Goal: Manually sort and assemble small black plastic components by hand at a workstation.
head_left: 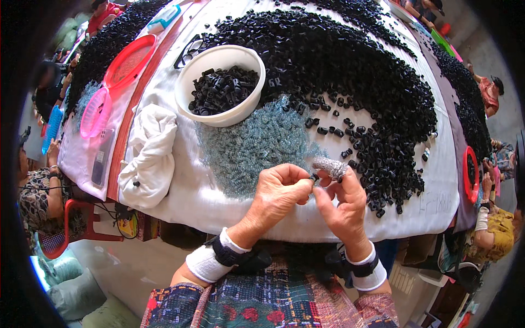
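Note:
Over the near edge of the white cloth, my two hands meet at the fingertips. My left hand pinches a small black plastic part between thumb and forefinger. My right hand is closed beside it, thumb and fingers curled in close; what sits between those tips is too small to make out. One right finger wears a silvery-grey wrap. Just beyond my hands spreads a heap of pale blue coil springs. Loose black plastic parts lie scattered to the right of the springs.
A white bowl of black parts stands behind the springs. Left of it lies a crumpled white cloth. A red tray, a pink basket and a phone lie further left. Other people sit around neighbouring tables.

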`<state>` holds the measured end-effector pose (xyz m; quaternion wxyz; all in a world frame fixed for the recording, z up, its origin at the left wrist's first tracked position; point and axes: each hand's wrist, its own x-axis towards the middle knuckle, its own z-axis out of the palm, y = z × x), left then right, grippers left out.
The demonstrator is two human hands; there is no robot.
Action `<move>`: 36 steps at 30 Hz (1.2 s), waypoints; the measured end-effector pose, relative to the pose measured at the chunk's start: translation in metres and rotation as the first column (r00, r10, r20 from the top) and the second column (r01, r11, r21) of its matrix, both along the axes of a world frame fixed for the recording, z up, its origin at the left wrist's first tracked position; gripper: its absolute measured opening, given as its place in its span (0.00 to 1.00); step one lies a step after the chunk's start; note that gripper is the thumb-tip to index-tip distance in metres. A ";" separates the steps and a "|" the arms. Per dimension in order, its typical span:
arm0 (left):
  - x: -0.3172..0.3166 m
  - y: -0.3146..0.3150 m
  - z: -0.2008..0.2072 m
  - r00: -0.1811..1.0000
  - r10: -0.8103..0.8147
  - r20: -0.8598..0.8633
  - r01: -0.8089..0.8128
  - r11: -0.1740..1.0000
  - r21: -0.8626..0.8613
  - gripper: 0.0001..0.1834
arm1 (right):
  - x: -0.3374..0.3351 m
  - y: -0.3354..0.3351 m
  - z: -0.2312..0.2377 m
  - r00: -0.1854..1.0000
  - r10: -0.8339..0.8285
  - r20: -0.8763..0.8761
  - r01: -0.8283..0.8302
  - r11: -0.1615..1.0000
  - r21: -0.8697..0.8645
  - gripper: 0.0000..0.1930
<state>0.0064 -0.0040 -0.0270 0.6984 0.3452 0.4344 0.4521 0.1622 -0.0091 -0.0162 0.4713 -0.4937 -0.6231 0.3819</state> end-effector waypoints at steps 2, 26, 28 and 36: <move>0.002 0.000 0.000 0.998 0.042 0.048 -0.041 0.999 -0.025 0.05 | 0.000 0.002 0.004 0.942 0.019 0.334 -0.107 0.963 0.248 0.23; 0.004 0.002 0.000 0.999 0.032 0.002 -0.032 0.999 -0.002 0.05 | -0.009 0.006 0.003 0.764 -0.108 0.636 -0.178 0.912 0.369 0.15; 0.004 0.003 0.000 0.999 0.024 -0.029 -0.024 1.000 0.000 0.05 | -0.007 0.007 0.003 0.754 -0.133 0.644 -0.197 0.889 0.414 0.14; 0.004 0.003 -0.005 0.998 0.018 -0.055 -0.016 1.000 0.027 0.05 | -0.004 0.007 0.002 0.757 -0.056 0.651 -0.226 0.912 0.341 0.15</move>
